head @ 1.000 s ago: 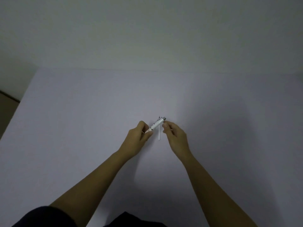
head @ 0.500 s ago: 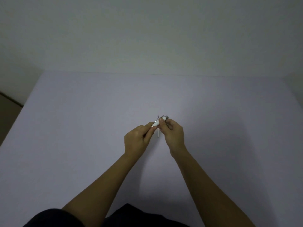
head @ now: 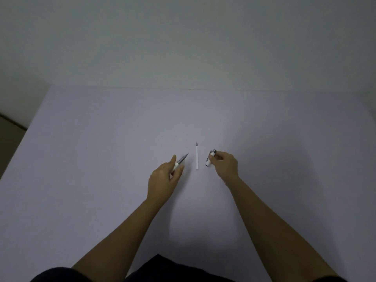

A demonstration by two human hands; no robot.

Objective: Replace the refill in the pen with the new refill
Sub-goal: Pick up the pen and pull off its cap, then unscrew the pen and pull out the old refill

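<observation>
The pen is in two parts. My left hand (head: 164, 178) holds the front part (head: 180, 161), white with a grey pointed tip that aims up and to the right. My right hand (head: 224, 164) holds the white back part (head: 209, 158), with its grey end up. Between the two hands a thin white refill (head: 197, 157) with a dark tip lies on the table (head: 101, 149), pointing away from me, and neither hand touches it.
The table is a plain pale sheet that ends at a light wall (head: 183, 47) behind. Its left edge (head: 26, 131) drops to a darker floor. My dark clothing (head: 158, 269) shows at the bottom.
The pen was in one piece between both hands, over the refill. Now it is in two parts; the left hand has moved left, the right hand right, and the refill lies uncovered.
</observation>
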